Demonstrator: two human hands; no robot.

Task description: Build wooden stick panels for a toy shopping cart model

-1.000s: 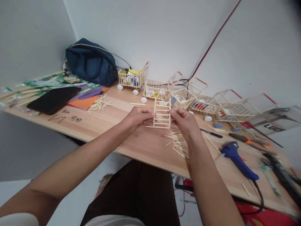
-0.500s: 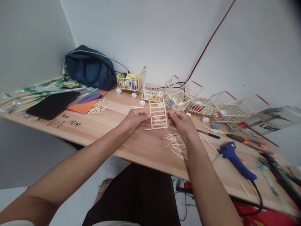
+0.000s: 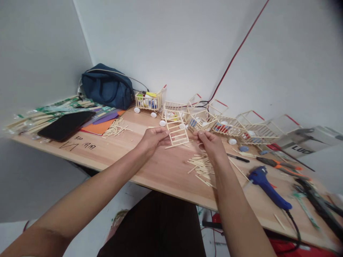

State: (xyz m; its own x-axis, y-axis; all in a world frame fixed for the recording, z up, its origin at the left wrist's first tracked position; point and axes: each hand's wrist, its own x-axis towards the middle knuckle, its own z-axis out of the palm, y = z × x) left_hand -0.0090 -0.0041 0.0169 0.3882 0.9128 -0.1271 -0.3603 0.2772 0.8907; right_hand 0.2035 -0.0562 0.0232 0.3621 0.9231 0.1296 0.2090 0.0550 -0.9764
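Note:
My left hand (image 3: 155,138) pinches the left side of a ladder-like frame of thin wooden sticks (image 3: 178,132), tilted above the table. Several crosspieces join its two long side sticks. To the right of the frame, a small gap away, is my right hand (image 3: 207,140), its thumb and fingertips pressed together. Whatever those fingers hold, if anything, is too small to make out. A pile of short wooden sticks (image 3: 200,166) lies on the table just below my right hand. Behind the frame stands a small stick cart (image 3: 175,109) with white wheels.
More stick carts (image 3: 230,125) line the wall, alongside a filled cart (image 3: 148,101). At right lie a blue glue gun (image 3: 270,187), orange-handled pliers (image 3: 281,164) and a black pen (image 3: 238,157). A blue bag (image 3: 107,87), a dark tablet-like slab (image 3: 65,125) and another stick pile (image 3: 116,127) are left.
The stick frame has tilted over to the left in my left hand. My right hand has come away from its right edge. The view has shifted slightly.

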